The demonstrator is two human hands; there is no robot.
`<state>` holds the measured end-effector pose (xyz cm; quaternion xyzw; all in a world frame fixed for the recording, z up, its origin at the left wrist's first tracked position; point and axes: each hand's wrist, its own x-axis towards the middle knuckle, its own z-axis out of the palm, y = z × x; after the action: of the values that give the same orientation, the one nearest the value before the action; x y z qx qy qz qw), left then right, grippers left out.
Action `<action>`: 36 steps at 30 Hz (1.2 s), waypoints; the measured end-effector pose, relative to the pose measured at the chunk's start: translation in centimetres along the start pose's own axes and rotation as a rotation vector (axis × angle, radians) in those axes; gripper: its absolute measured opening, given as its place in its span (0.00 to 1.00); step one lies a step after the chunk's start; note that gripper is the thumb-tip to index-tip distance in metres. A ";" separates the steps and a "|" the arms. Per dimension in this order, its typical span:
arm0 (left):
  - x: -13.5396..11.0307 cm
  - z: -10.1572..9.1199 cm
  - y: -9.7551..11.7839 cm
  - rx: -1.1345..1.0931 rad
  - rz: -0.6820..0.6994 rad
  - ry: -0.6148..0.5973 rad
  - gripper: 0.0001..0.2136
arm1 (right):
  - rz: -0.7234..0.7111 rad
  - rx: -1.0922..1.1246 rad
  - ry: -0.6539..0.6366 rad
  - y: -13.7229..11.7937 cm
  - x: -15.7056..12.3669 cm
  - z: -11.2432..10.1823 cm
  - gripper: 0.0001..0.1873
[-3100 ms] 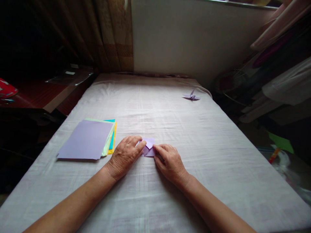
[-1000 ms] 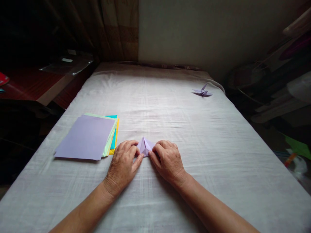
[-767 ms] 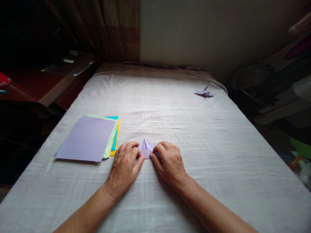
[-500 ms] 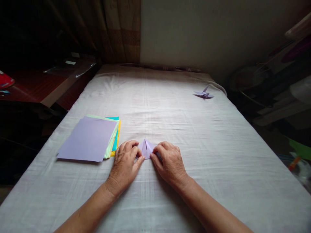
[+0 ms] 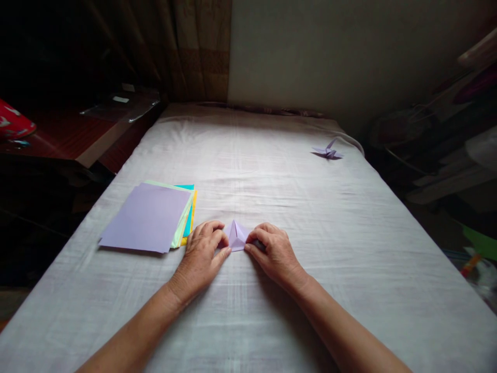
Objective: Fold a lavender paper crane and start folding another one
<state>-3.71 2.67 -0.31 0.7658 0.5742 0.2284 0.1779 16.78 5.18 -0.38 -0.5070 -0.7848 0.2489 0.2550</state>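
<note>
Left hand (image 5: 205,248) and right hand (image 5: 274,251) each pinched onto opposite sides of folded lilac paper (image 5: 237,238), which lies between them on pale cloth (image 5: 272,191). Paper stack (image 5: 147,217) just beyond left hand; lilac paper crane (image 5: 329,153) well apart, far right.

A brown curtain (image 5: 204,49) meets a pale wall (image 5: 295,57); a plastic sleeve (image 5: 132,108) lies on a reddish table (image 5: 73,139).

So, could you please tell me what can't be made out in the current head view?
In the head view:
Folded paper: sides partly hidden by the left hand and right hand.
Lower sheets: mostly covered by the top purple sheet.
Red object: cut off by the left picture edge.
Paper bird: too small to show its folds clearly.
</note>
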 end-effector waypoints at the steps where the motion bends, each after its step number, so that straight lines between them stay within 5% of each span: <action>1: 0.0 -0.1 0.0 -0.008 0.001 -0.005 0.02 | -0.004 0.028 -0.014 0.2 0.1 -0.2 0.05; 14: 0.2 0.2 0.5 0.010 -0.049 0.053 0.06 | 0.024 -0.167 0.105 -0.7 -0.1 1.0 0.09; 22: 0.5 -0.7 -0.8 -0.068 0.005 -0.042 0.05 | -0.065 0.054 0.026 0.5 0.0 -0.2 0.04; 26: 0.5 -0.9 -1.4 -0.072 0.041 -0.054 0.07 | -0.106 0.168 0.150 1.1 -0.6 -0.1 0.07; 30: 0.5 -0.7 -1.8 -0.082 0.078 -0.002 0.10 | -0.004 0.006 0.314 1.4 -1.3 0.5 0.10; 36: 0.3 0.0 -0.7 -0.031 0.120 0.134 0.10 | -0.001 -0.181 0.253 0.8 -1.6 0.7 0.09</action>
<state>-4.14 3.19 -0.66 0.7791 0.5343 0.2981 0.1368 17.44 3.93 -1.64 -0.5548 -0.7658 0.1113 0.3054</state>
